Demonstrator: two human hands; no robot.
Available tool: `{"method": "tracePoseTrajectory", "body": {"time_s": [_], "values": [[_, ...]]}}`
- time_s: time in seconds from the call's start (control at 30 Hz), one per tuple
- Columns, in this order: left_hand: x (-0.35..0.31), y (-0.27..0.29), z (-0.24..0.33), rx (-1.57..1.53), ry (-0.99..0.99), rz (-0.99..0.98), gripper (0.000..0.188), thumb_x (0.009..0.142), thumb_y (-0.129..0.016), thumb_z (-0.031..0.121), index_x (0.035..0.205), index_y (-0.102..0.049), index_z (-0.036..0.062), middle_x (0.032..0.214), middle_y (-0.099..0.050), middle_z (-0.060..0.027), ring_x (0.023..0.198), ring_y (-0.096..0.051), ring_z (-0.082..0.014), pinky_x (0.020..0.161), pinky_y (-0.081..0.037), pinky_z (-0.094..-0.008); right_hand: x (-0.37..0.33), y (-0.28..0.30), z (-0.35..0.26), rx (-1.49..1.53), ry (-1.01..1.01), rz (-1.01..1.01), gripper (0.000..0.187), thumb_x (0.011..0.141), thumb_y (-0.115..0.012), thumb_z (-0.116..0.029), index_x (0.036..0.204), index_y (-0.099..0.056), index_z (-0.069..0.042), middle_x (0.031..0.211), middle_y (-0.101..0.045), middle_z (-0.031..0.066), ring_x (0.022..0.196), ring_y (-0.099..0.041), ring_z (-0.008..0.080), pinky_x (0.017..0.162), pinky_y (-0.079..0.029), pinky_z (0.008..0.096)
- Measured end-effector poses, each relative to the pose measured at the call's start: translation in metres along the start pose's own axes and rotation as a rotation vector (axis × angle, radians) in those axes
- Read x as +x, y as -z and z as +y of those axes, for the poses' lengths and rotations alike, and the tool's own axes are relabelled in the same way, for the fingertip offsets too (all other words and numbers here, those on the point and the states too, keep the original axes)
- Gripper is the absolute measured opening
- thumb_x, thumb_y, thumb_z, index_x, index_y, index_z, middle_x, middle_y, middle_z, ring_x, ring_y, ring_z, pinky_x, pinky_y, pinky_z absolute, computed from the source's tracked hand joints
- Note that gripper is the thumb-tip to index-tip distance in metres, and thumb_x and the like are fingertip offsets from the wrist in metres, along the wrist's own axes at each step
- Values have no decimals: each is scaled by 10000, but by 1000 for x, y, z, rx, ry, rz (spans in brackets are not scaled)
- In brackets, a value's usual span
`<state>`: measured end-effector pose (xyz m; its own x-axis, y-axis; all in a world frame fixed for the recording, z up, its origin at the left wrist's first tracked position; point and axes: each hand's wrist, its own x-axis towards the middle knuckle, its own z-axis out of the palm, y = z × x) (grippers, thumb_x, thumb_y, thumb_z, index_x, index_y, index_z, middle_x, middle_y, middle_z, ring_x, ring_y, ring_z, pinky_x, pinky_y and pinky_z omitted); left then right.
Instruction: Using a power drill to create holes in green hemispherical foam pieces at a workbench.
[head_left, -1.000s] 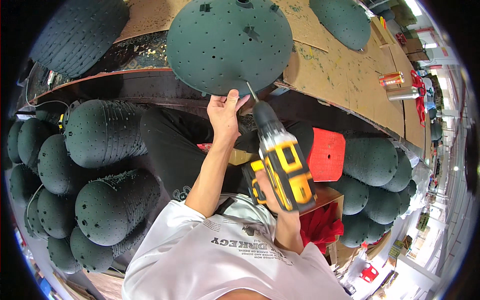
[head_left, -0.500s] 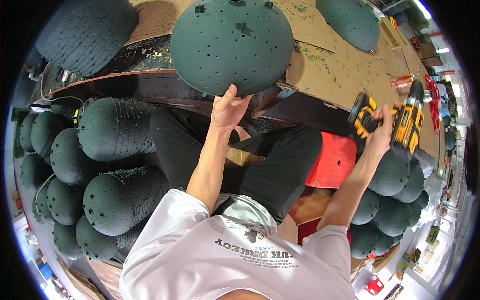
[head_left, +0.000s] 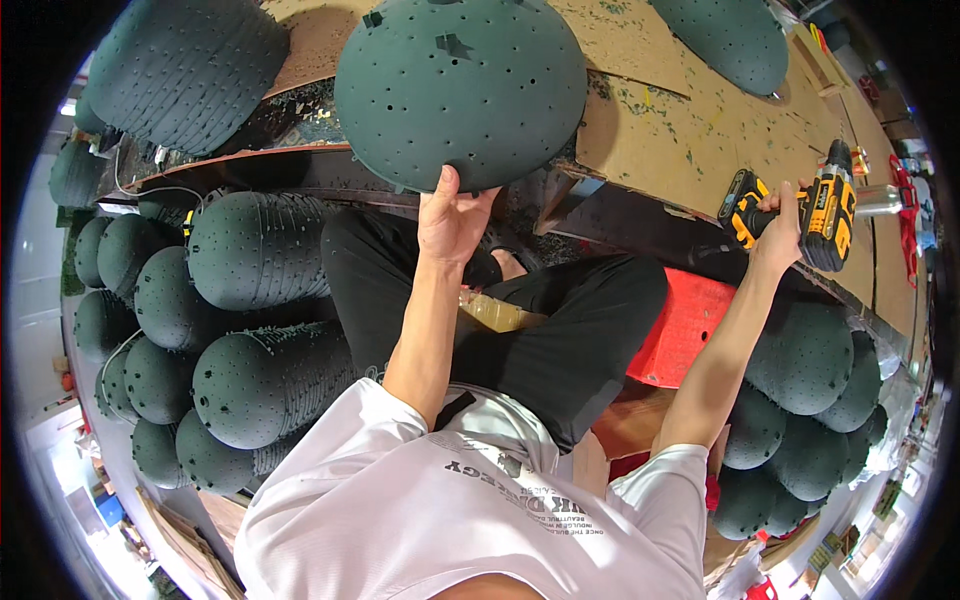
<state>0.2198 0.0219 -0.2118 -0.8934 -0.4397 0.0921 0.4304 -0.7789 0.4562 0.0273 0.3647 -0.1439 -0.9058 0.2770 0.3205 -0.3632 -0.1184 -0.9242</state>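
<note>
A dark green plastic dome [head_left: 460, 100], dotted with small holes, stands at the top middle, bulging toward me. My left hand [head_left: 455, 215] grips its near rim, thumb on the outer face and fingers beneath. A small square tab sticks to the dome near its top. Out to the right, my right hand [head_left: 783, 228] is wrapped around the handle of a yellow-and-black cordless drill [head_left: 828, 215]. The drill's chuck and thin bit point away from me, and its battery lies to the left of the hand. The bit is well apart from the dome.
A cardboard-covered bench [head_left: 650, 140] strewn with green scraps lies ahead. On it are another dome [head_left: 735, 45] at right and a dome stack [head_left: 185, 75] at left. More stacks [head_left: 250, 250] flank me left and right. A red plastic stool [head_left: 690, 325] stands beside my leg.
The drill and my right hand have shifted slightly right and away from the dome. My left hand stays on the dome's rim. The whole view has turned a little.
</note>
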Motion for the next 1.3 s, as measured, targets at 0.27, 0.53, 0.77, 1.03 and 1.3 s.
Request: {"method": "tracePoseTrajectory", "body": {"time_s": [0.27, 0.53, 0.77, 1.03, 1.3], "values": [[-3, -3, 2, 82, -27, 36, 606, 920, -706, 290, 1433, -436, 113, 1451, -489, -87, 1357, -451, -305, 1158, -340, -530, -3, 1, -2, 11, 104, -53, 386, 875, -687, 7, 1218, -513, 29, 686, -532, 30, 561, -522, 117, 581, -480, 268], [-3, -8, -1, 61, -35, 7, 609, 937, -678, 306, 1447, -420, 97, 1474, -470, -91, 1380, -423, -301, 1185, -302, -514, -4, 9, -2, -66, 74, -58, 403, 859, -724, -9, 1221, -544, -3, 883, -632, 65, 706, -620, 144, 722, -552, 315], [-3, -8, 0, 64, -30, 10, 606, 944, -666, 310, 1449, -415, 90, 1479, -464, -96, 1391, -409, -307, 1184, -302, -517, -14, 16, -21, -170, 112, -140, 405, 886, -720, -20, 1252, -547, -4, 1082, -673, 131, 911, -666, 186, 853, -556, 346], [-3, -5, 0, 58, -30, 24, 610, 938, -676, 298, 1447, -412, 90, 1466, -475, -104, 1380, -421, -320, 1180, -309, -534, -32, 27, -37, -242, 70, -143, 436, 878, -724, -6, 1271, -539, 27, 1151, -642, 117, 1054, -620, 193, 957, -509, 345], [-1, -14, 5, 22, -19, 47, 609, 923, -707, 262, 1445, -419, 136, 1436, -487, -67, 1357, -441, -281, 1144, -351, -526, -177, -24, -49, -25, -324, -321, 328, 991, -610, -229, 1183, -615, 37, 1077, -688, 159, 854, -688, 193, 696, -540, 279]]}}
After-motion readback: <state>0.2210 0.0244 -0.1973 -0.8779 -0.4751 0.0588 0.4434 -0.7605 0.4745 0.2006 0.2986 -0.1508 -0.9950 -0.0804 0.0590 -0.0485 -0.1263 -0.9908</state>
